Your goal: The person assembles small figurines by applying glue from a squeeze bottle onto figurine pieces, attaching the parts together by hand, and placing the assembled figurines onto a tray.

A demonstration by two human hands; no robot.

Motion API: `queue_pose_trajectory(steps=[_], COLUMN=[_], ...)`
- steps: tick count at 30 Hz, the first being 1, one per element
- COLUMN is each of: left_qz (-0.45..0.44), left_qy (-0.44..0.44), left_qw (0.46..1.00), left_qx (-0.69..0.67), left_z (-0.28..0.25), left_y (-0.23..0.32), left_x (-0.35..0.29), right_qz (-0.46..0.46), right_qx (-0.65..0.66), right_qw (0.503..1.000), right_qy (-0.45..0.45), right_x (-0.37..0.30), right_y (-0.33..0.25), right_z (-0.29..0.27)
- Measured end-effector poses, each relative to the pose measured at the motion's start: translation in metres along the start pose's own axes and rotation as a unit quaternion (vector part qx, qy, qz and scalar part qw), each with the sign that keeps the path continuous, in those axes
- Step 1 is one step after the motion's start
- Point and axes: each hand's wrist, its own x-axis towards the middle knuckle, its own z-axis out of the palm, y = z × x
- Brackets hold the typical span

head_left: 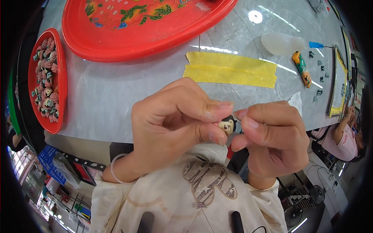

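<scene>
Close to my chest, just past the table's near edge, both hands meet around a tiny figurine head (226, 126) with a cream face and black top. My left hand (165, 110) pinches it from the left between thumb and forefinger; a bit of pink shows at the fingertips. From the other side, the thumb and fingers of my right hand (278, 134) close on a small grey-blue piece (238, 127) against the head. Fingertips cover most of that piece, so its shape is unclear.
A red oval dish (63, 77) of several pink-and-black figurines stands at the left, beside a large red floral tray (105, 54). Yellow tape (231, 70) crosses the tabletop. A translucent squeeze bottle (283, 43), a yellow-green cutter (302, 69) and small grey parts (322, 68) lie rightward. A person (344, 139) sits far right.
</scene>
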Motion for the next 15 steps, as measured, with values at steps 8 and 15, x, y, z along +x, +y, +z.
queue_pose_trajectory(steps=[8,15], left_qz=[-0.068,-0.108], left_qy=[0.001,0.048], left_qw=[0.994,0.99], left_qx=[-0.081,-0.073], left_z=[0.005,0.018], left_y=[0.007,0.022], left_x=[0.005,0.001], right_qz=[0.022,-0.048], right_qx=[0.005,-0.114], right_qw=[1.0,0.988], right_qy=[-0.009,-0.088], right_x=[0.003,0.007], right_y=[0.0,-0.008], right_z=[-0.009,-0.01])
